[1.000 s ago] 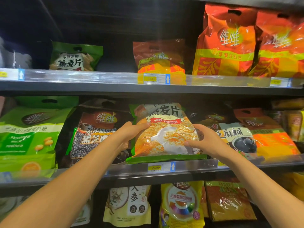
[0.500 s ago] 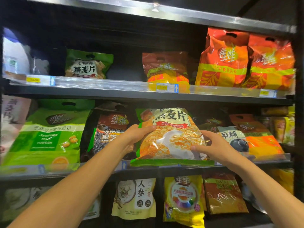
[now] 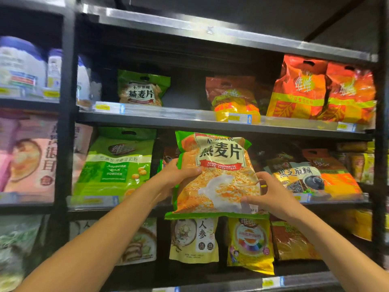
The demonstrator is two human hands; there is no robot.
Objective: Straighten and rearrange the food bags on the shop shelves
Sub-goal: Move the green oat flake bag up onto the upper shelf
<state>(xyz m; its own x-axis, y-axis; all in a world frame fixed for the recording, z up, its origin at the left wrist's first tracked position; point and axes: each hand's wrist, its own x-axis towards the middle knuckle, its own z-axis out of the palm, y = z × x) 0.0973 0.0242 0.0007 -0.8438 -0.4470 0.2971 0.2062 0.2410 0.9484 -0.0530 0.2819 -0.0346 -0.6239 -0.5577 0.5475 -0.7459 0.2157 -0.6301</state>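
While the green soy bag (image 3: 117,163) stands left on the middle shelf (image 3: 92,202), my left hand (image 3: 179,175) grips the oat bag (image 3: 216,175) by its left edge, upright, covering the shelf front. My right hand (image 3: 271,197) clamps its lower right side, near the black sesame bag (image 3: 301,175).

White tubs (image 3: 21,64) stand behind yellow price tags (image 3: 51,93).

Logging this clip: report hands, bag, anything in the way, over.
Both on: left hand and right hand grip oat bag by its sides. Bag upright, bottom edge in front of middle shelf. Neighbouring black sesame bag close on right.
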